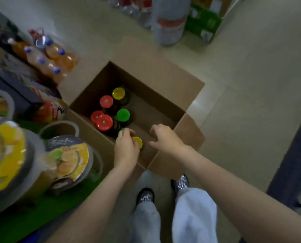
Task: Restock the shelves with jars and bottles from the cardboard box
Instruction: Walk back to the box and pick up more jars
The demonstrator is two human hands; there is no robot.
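Note:
An open cardboard box point(165, 79) sits on the floor in front of my feet. Inside stand several dark jars: red-lidded ones point(104, 122), a green-lidded one point(123, 115) and a yellow-lidded one point(118, 93) farther back. My left hand point(126, 148) reaches into the box's near corner, fingers curled over a green-lidded jar point(122, 129) and touching a yellow-lidded jar point(137, 142); a firm grip is not clear. My right hand point(163, 137) hovers over the box's bare right side, fingers spread and bent, holding nothing.
On the left, a green-edged shelf point(23, 220) carries round lidded tubs point(67, 155). Orange drink bottles point(46, 57) lie in a pack farther back. A large water bottle point(170, 20) and a green carton point(204, 23) stand beyond the box. A dark mat point(293, 155) lies at the right.

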